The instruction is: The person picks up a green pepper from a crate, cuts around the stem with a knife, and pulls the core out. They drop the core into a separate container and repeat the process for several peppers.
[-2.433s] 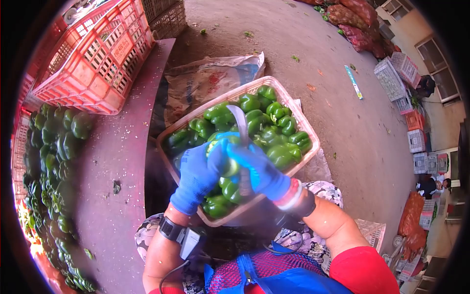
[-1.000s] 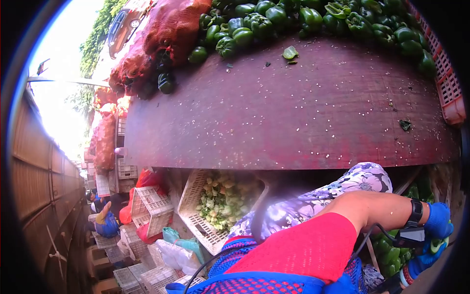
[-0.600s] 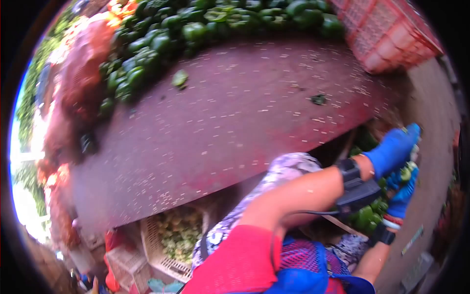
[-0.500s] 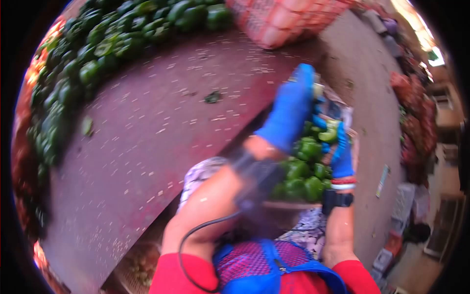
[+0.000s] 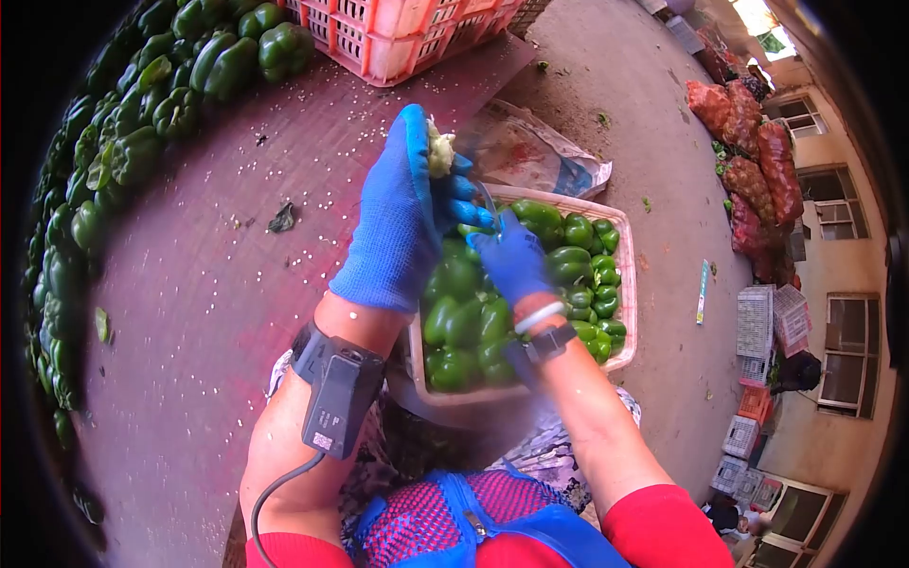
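Note:
My left hand [image 5: 402, 204], in a blue glove, holds pale, seedy pepper cores [image 5: 440, 150] between thumb and fingers, above the table's edge. Close to its fingertips is my right hand [image 5: 516, 256], also gloved in blue. Its fingers are closed around a thin, curved metal tool [image 5: 488, 204], whose grip is hidden in the fist. Below both hands, a pale pink crate [image 5: 620, 284] holds many green bell peppers [image 5: 568, 265].
A purple-red tabletop [image 5: 218, 256] scattered with pale seeds spreads to the left. Green peppers [image 5: 133, 151] are heaped along its far side. A red plastic crate [image 5: 379, 43] stands at the back. Filled red mesh sacks [image 5: 781, 175] and stacked crates [image 5: 755, 322] line the wall.
My view has turned, shifting the table and crate leftward. The cut pepper that was at my right hand is no longer there; that hand has come nearer my left, which still holds the cores.

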